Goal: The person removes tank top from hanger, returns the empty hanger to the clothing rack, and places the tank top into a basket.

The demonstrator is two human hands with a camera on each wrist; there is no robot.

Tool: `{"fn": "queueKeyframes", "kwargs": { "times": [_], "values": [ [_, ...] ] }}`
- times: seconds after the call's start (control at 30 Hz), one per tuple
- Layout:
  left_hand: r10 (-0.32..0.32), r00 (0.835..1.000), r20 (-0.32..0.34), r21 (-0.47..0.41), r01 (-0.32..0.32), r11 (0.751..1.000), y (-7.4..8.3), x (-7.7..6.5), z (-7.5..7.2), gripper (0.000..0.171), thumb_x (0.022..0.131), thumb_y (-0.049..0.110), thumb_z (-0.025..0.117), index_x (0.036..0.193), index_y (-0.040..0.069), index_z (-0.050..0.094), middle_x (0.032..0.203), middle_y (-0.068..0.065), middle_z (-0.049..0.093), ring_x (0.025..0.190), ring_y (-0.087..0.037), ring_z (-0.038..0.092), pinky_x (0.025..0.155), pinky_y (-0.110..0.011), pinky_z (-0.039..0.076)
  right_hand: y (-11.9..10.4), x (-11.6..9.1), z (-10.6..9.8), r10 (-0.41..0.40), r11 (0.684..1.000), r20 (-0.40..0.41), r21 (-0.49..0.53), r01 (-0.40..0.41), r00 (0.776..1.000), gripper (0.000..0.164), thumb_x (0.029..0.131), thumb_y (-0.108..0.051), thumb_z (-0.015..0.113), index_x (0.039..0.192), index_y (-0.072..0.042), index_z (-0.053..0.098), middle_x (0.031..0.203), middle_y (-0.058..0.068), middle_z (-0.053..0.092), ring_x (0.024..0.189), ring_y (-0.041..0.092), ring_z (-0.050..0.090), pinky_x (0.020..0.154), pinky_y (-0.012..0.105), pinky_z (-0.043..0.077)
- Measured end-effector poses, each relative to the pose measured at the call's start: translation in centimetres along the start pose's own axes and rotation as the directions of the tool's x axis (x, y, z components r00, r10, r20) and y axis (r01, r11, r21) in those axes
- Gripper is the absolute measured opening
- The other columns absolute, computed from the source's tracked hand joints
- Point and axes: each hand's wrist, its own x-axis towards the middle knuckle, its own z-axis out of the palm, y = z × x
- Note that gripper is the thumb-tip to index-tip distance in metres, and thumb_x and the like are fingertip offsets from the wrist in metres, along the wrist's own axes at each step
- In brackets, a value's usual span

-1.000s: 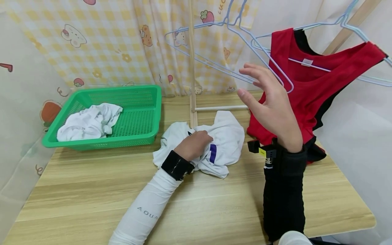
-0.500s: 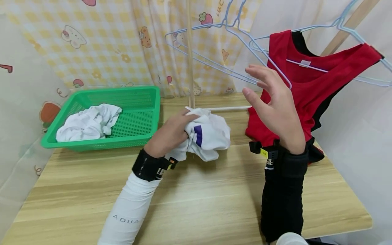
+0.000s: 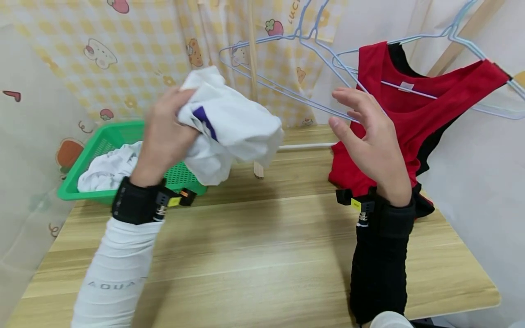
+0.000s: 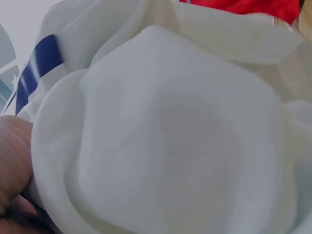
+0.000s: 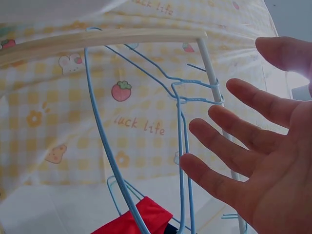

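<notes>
My left hand (image 3: 166, 130) grips a bunched white garment (image 3: 238, 125) with a dark purple patch, lifted above the table beside the green basket. In the left wrist view the white cloth (image 4: 180, 126) fills most of the frame, and part of the hand (image 4: 14, 161) shows at its left edge. My right hand (image 3: 369, 136) is raised with its fingers spread, holding nothing. Behind it hang blue wire hangers (image 3: 283, 38) and a red tank top (image 3: 410, 118) on a hanger. The right wrist view shows the right hand (image 5: 263, 141) overlapping the hangers (image 5: 181, 126).
A green basket (image 3: 82, 175) with another white garment (image 3: 107, 171) stands at the left on the wooden table (image 3: 254, 264). The rack's wooden post (image 3: 252, 54) rises at the back, with a white bar (image 3: 307, 146) low down. A checked curtain (image 3: 139, 54) hangs behind.
My left hand has lifted the white garment off the table, moving it up and to the left, partly in front of the basket. The right hand has hardly moved.
</notes>
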Motion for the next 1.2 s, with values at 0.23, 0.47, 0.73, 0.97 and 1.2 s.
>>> {"fn": "queueKeyframes", "kwargs": {
  "times": [0.23, 0.47, 0.73, 0.97, 1.2],
  "values": [
    [-0.103, 0.976, -0.192, 0.062, 0.117, 0.991, -1.9, 2.2, -4.6, 0.040, 0.088, -0.002, 0.071, 0.126, 0.008, 0.081, 0.118, -0.009, 0.076, 0.102, 0.009, 0.053, 0.093, -0.015, 0.040, 0.1, 0.1, 0.0, 0.011, 1.000, -0.013, 0.005, -0.011, 1.000, 0.048, 0.104, -0.013, 0.068, 0.152, -0.009, 0.062, 0.155, 0.004, 0.060, 0.139, 0.019, 0.055, 0.120, 0.033, 0.048],
    [-0.121, 0.971, -0.204, 0.236, 0.169, 0.957, -4.8, 3.0, -7.3, 0.042, 0.091, -0.001, 0.065, 0.128, 0.010, 0.081, 0.112, -0.002, 0.073, 0.097, 0.014, 0.043, 0.090, -0.015, 0.033, 0.0, 0.1, 0.2, 0.020, 1.000, -0.011, 0.025, -0.019, 1.000, 0.049, 0.104, -0.013, 0.069, 0.152, -0.010, 0.061, 0.156, 0.005, 0.059, 0.140, 0.021, 0.055, 0.121, 0.035, 0.048],
    [-0.214, 0.963, 0.163, 0.400, 0.133, 0.907, -9.3, 3.5, -7.9, 0.067, 0.081, -0.019, 0.052, 0.146, -0.003, 0.063, 0.134, -0.039, 0.061, 0.122, -0.053, 0.052, 0.105, -0.060, 0.043, -0.1, 0.2, 0.4, 0.026, 1.000, -0.011, 0.018, -0.025, 1.000, 0.049, 0.105, -0.015, 0.068, 0.153, -0.010, 0.060, 0.156, 0.007, 0.058, 0.141, 0.022, 0.055, 0.121, 0.035, 0.047],
    [-0.280, 0.863, 0.420, 0.467, 0.059, 0.882, -14.1, 2.5, -6.7, 0.056, 0.085, -0.019, 0.055, 0.140, -0.011, 0.064, 0.121, -0.040, 0.060, 0.107, -0.050, 0.052, 0.087, -0.061, 0.044, 0.0, 0.3, 0.5, 0.025, 1.000, 0.001, 0.012, -0.025, 1.000, 0.048, 0.105, -0.015, 0.068, 0.152, -0.009, 0.060, 0.156, 0.008, 0.059, 0.141, 0.021, 0.055, 0.121, 0.033, 0.047],
    [-0.262, 0.746, 0.612, 0.456, -0.063, 0.888, -16.7, 2.2, -5.5, 0.049, 0.086, -0.013, 0.064, 0.135, -0.016, 0.064, 0.116, -0.038, 0.069, 0.096, -0.044, 0.061, 0.084, -0.054, 0.049, 0.1, 0.2, 0.6, 0.033, 0.999, 0.017, 0.009, -0.033, 0.999, 0.048, 0.106, -0.014, 0.067, 0.154, -0.009, 0.059, 0.157, 0.006, 0.058, 0.141, 0.018, 0.054, 0.122, 0.034, 0.047]
  ]
}}
